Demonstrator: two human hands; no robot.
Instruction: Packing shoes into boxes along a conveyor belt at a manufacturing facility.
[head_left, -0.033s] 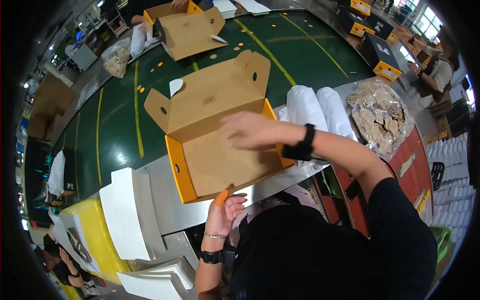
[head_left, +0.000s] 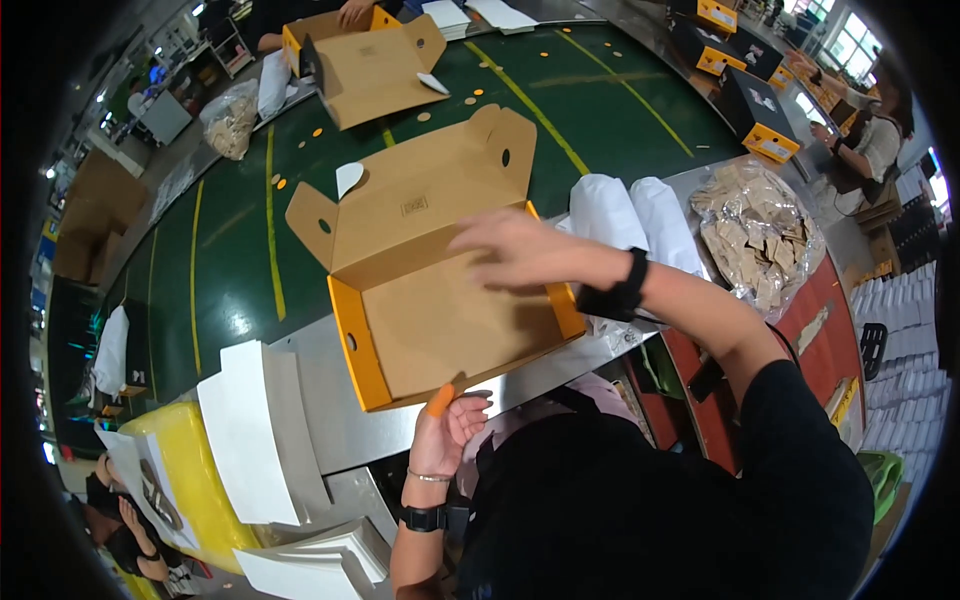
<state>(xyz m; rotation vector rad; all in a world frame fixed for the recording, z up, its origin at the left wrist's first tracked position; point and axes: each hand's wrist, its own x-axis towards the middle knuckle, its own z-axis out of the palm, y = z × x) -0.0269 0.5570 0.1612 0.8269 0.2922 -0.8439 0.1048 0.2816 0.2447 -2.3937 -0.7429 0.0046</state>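
An open cardboard box (head_left: 455,325), brown inside with orange outer sides, sits in front of me. Its lid (head_left: 415,205) is folded back, side flaps spread. Above the box's right half is my right hand (head_left: 520,250), fingers stretched out and a little blurred, holding nothing visible. My left hand (head_left: 452,425) is palm up at the box's near edge, its fingers loosely curled around nothing I can see. An orange cover (head_left: 441,400) on one of its digits touches or nearly touches that edge. A small white tab (head_left: 349,178) shows at the lid's far left.
White-wrapped bundles (head_left: 612,215) and a clear bag of brown paper pieces (head_left: 758,235) are on the right. White sheets (head_left: 262,430) lie beside a yellow package (head_left: 190,470) at left. Beyond is a green surface (head_left: 225,270); another person's hand (head_left: 354,12) is at a far box (head_left: 370,75).
My right hand has shifted slightly right over the box. My left hand stays at the near edge. The view has moved a little.
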